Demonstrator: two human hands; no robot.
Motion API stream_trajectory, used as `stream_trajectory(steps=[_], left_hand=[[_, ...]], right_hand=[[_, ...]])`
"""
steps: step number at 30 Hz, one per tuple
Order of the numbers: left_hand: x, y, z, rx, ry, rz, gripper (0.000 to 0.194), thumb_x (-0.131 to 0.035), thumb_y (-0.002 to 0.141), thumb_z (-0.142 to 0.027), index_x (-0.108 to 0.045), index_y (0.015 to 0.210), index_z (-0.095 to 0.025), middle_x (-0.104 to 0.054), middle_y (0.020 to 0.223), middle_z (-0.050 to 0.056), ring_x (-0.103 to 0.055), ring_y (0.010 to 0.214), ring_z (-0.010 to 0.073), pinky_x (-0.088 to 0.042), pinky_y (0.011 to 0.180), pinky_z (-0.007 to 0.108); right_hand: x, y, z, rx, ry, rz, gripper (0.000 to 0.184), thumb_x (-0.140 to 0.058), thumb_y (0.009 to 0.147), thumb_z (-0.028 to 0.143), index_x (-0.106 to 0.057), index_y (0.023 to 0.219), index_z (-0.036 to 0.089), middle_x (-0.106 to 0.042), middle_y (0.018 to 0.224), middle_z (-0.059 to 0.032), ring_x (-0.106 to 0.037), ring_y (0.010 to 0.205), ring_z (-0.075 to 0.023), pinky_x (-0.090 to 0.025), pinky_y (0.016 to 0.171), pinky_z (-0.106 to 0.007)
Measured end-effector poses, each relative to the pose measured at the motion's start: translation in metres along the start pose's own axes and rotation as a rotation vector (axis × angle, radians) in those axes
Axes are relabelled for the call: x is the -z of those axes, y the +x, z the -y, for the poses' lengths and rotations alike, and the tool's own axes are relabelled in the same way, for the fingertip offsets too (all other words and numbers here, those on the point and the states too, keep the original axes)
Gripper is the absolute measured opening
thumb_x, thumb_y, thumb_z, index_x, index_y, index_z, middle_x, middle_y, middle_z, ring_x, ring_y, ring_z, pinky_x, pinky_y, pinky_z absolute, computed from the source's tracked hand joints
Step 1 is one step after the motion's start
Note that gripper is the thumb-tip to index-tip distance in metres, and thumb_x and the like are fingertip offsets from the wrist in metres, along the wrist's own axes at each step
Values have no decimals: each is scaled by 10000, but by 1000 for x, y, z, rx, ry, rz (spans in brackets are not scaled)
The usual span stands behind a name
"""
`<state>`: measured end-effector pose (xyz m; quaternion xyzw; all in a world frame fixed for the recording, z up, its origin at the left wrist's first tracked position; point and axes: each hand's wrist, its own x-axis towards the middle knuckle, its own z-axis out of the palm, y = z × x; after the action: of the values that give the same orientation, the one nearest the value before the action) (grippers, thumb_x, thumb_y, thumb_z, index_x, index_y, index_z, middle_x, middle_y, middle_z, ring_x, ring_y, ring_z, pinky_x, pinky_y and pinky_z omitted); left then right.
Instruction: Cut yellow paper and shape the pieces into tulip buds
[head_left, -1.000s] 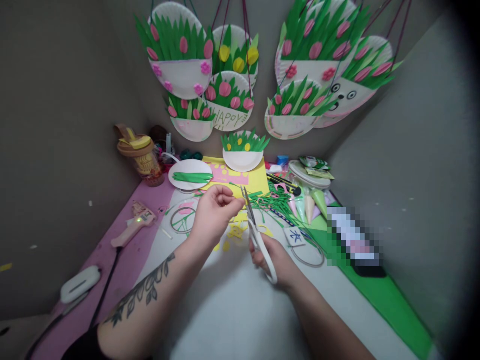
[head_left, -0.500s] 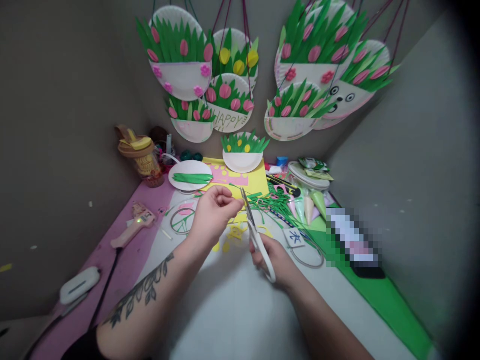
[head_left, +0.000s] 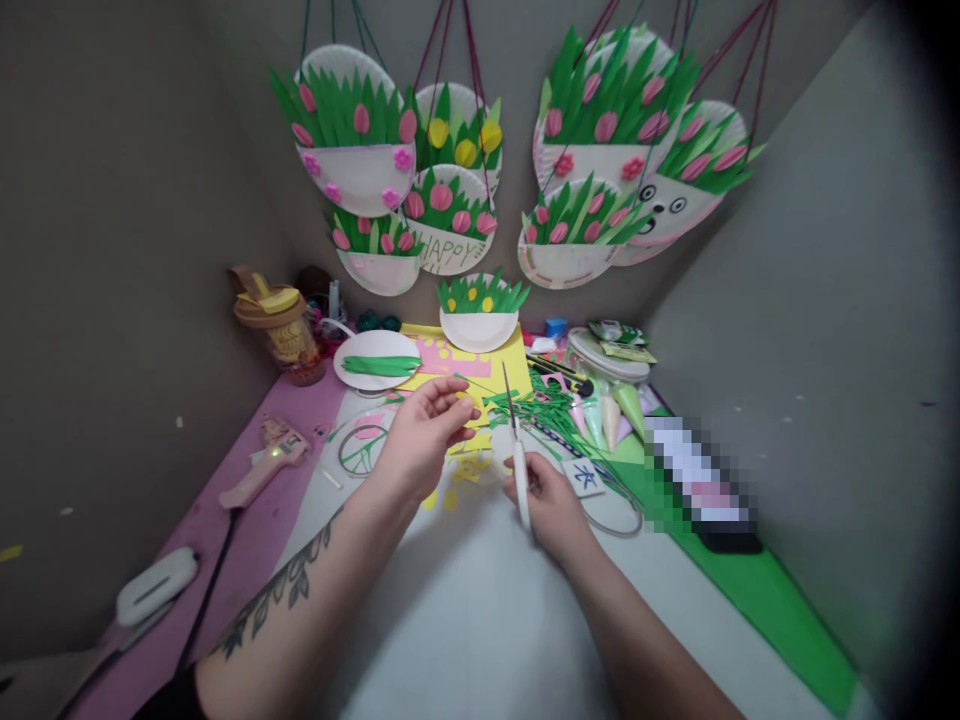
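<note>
Your right hand [head_left: 551, 508] grips the scissors [head_left: 518, 465], long axis pointing away, slightly left. Your left hand [head_left: 424, 435] curls nearby; whether it's pinching anything, I can't tell.

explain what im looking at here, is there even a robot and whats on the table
There is no robot: these are a person's bare hands, and all three pictures come from one head-worn camera looking forward and down. The right hand holds white-handled scissors. The left hand has its fingers curled; I can't tell whether it holds anything. On the table lie a pink glue gun, a paper plate with green strips, and yellow scraps. Decorated plates hang beyond.
</note>
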<state>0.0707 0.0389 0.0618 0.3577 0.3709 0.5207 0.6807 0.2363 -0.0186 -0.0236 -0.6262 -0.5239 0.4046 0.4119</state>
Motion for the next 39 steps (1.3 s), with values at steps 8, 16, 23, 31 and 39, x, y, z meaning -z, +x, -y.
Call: stream_trajectory(steps=[8,16,23,31,39], left_hand=[[-4,0,-1,154,-214,180,325,-832,570,-187,-596,790,-145,-608,685,-24,-598,592,65,-494,493,132],[13,-2,18,141,-53,-49,330,-774,652,-160,-509,848,-167,-715,842,51,-669,663,109,-508,530,162],[38,-23,41,145,140,-141,352,-805,589,-291,-535,772,-157,-635,754,-10,-598,656,79,-469,553,163],[45,-32,76,19,403,-66,320,-712,671,-322,-502,868,-181,-559,631,-56,-505,543,72,-409,544,192],[45,-48,84,-165,759,41,168,-579,786,-229,-486,924,-204,-607,765,-22,-592,706,110,-445,621,207]], right_hand=[[2,14,-24,141,-438,-131,305,-508,803,326,-611,1036,158,-648,934,-93,-585,870,-241,-441,776,-333],[6,19,-10,87,-761,-157,312,-500,871,341,-630,1063,131,-681,1011,-143,-618,943,-260,-433,780,-313],[1,14,-3,42,-867,-180,329,-472,899,350,-638,1075,128,-677,1025,-163,-617,952,-283,-440,737,-343],[-18,1,-4,273,-89,-112,240,-562,825,351,-665,958,180,-676,1015,-87,-619,924,-220,-490,746,-314],[-34,-10,1,95,224,-25,180,-629,737,341,-607,664,179,-597,652,5,-547,645,-145,-435,611,-258]])
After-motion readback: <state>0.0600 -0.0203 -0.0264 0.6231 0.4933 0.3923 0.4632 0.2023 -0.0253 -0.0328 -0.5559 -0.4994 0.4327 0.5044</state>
